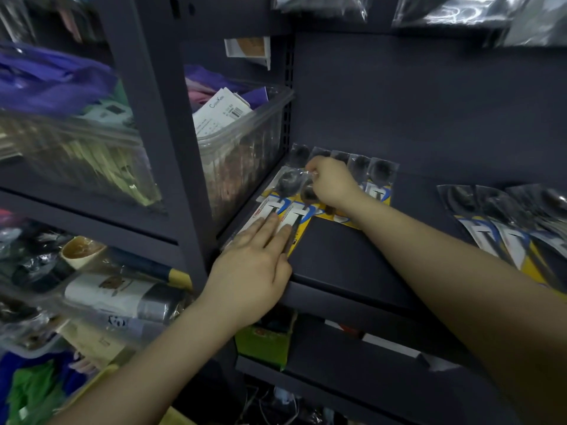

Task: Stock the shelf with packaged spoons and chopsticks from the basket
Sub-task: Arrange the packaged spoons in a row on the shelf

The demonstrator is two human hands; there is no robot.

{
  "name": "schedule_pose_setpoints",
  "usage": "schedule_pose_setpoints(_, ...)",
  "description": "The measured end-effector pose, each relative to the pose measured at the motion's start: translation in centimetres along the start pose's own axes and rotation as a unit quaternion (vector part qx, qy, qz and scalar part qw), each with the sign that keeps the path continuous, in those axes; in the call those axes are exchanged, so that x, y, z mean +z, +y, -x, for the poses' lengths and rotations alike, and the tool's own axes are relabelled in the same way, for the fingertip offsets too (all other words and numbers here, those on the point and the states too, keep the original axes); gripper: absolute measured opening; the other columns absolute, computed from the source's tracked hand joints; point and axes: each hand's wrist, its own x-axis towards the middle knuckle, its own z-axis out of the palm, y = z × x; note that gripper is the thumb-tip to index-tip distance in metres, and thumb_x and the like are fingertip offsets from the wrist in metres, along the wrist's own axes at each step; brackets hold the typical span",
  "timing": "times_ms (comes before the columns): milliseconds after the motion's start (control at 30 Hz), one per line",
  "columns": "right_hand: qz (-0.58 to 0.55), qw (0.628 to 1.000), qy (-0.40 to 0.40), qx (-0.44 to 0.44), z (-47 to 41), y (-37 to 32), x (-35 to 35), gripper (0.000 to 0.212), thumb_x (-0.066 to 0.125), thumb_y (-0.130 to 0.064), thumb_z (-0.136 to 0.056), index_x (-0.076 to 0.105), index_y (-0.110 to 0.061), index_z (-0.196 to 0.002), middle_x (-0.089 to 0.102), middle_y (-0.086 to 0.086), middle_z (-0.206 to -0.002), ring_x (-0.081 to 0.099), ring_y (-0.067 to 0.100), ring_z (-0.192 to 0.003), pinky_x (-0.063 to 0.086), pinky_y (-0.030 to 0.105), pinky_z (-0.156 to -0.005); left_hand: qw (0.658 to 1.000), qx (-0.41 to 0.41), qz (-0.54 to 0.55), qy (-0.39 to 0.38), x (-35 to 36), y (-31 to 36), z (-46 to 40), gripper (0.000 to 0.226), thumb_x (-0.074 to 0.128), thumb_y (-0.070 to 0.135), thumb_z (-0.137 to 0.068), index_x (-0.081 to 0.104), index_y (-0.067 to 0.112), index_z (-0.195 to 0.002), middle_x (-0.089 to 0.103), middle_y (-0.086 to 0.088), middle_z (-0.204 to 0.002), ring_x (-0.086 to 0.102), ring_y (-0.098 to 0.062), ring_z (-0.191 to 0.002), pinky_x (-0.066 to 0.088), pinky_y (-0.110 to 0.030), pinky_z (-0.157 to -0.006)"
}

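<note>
Two spoon packets (287,210) lie side by side at the left end of the dark shelf (346,259), hard against its upright post. The left hand (254,265) lies flat on their near ends, fingers straight and pressing the cards down. The right hand (329,184) is at their far ends, fingers curled and pinching the clear plastic edge of a packet beside the spoon bowls. Behind and to the right of these two packets, a back row of spoon packets (371,176) sits against the shelf's rear wall. Well to the right of the two packets, a further group of packets (506,222) lies fanned on the same shelf. Left of the post stands a clear plastic bin (245,139).
</note>
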Motion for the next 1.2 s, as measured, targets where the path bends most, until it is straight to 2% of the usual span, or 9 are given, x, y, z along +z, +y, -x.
schedule_pose_setpoints(300,0.08,0.993,0.013,-0.083,3.1,5.7,-6.6,0.028,0.048,-0.009,-0.09,0.062,-0.008,-0.114,0.058,0.018,-0.122,0.051,0.033,-0.118,0.041,0.039,-0.1,0.998,-0.045,0.028,0.015,-0.2,1.8,-0.9,0.078,0.014,0.051,-0.073,0.043,0.011,-0.134,0.036,-0.009,-0.148,0.025,-0.025,-0.14,0.017,-0.031,-0.115)
schedule_pose_setpoints(433,0.147,0.989,-0.012,-0.014,5.4,12.8,-12.0,0.032,0.047,-0.006,-0.093,0.06,-0.005,-0.122,0.061,0.013,-0.129,0.055,0.029,-0.12,0.037,0.03,-0.099,0.997,0.028,0.033,0.066,-1.1,4.6,-2.0,0.063,0.032,0.048,-0.08,0.054,0.009,-0.123,0.052,-0.009,-0.134,0.041,-0.028,-0.131,0.029,-0.035,-0.111)
schedule_pose_setpoints(633,0.129,0.976,-0.16,0.067,7.1,18.0,-15.3,0.066,0.064,-0.025,-0.087,0.033,-0.011,-0.143,0.042,0.01,-0.147,0.04,0.026,-0.134,0.028,0.03,-0.108,0.984,0.109,0.139,-0.003,0.2,10.5,-6.7,0.05,0.038,0.043,-0.077,0.064,0.011,-0.105,0.064,-0.005,-0.111,0.059,-0.023,-0.104,0.045,-0.029,-0.092)
schedule_pose_setpoints(700,0.13,0.977,-0.158,0.062,6.2,18.8,-15.4,0.063,0.069,-0.027,-0.081,0.043,-0.016,-0.137,0.05,0.007,-0.138,0.042,0.03,-0.131,0.032,0.035,-0.109,0.981,0.102,0.165,-0.005,0.8,12.4,-8.0,0.043,0.045,0.038,-0.08,0.064,0.01,-0.106,0.065,-0.006,-0.107,0.06,-0.022,-0.1,0.04,-0.02,-0.086)
schedule_pose_setpoints(800,0.132,0.987,-0.085,0.013,4.2,19.8,-15.3,0.017,0.07,-0.023,-0.077,0.061,-0.031,-0.09,0.066,0.002,-0.101,0.054,0.029,-0.114,0.041,0.039,-0.103,0.976,0.055,0.208,-0.025,1.5,15.1,-9.8,0.034,0.057,0.024,-0.086,0.057,0.011,-0.118,0.061,-0.005,-0.12,0.055,-0.019,-0.11,0.033,-0.014,-0.085)
schedule_pose_setpoints(900,-0.071,0.996,-0.044,-0.011,3.6,19.3,-16.6,0.025,0.064,-0.008,-0.084,0.055,-0.024,-0.068,0.061,0.004,-0.076,0.059,0.011,-0.075,0.046,0.025,-0.079,0.963,-0.012,0.262,-0.063,2.7,17.4,-11.4,0.047,0.054,0.028,-0.089,0.043,0.015,-0.132,0.052,-0.002,-0.134,0.048,-0.015,-0.121,0.033,-0.017,-0.092)
schedule_pose_setpoints(1000,-0.315,0.948,-0.026,-0.043,4.0,18.2,-18.5,0.024,0.054,-0.003,-0.091,0.052,-0.016,-0.071,0.054,0.005,-0.068,0.049,0.001,-0.047,0.039,0.011,-0.046,0.931,-0.068,0.352,-0.069,3.6,19.6,-11.8,0.06,0.056,0.041,-0.085,0.035,0.02,-0.137,0.058,0.004,-0.125,0.054,-0.01,-0.112,0.037,-0.024,-0.098)
schedule_pose_setpoints(1100,-0.427,0.904,-0.009,-0.032,4.0,18.7,-19.3,0.018,0.051,-0.003,-0.093,0.051,-0.012,-0.078,0.052,0.006,-0.071,0.049,0.008,-0.051,0.046,0.014,-0.044,0.865,-0.095,0.489,-0.068,4.3,21.7,-11.2,0.02,0.057,0.026,-0.087,0.052,0.02,-0.106,0.067,-0.001,-0.086,0.064,-0.009,-0.068,0.049,-0.028,-0.066)
schedule_pose_setpoints(1200,-0.355,0.934,-0.033,-0.024,4.3,20.3,-19.1,0.016,0.051,-0.009,-0.094,0.057,-0.011,-0.079,0.057,0.005,-0.074,0.056,0.004,-0.056,0.052,0.015,-0.057,0.863,-0.133,0.487,-0.027,4.9,22.0,-11.0,0.013,0.056,0.013,-0.088,0.052,0.019,-0.099,0.06,-0.009,-0.074,0.047,-0.012,-0.044,0.035,-0.022,-0.04)
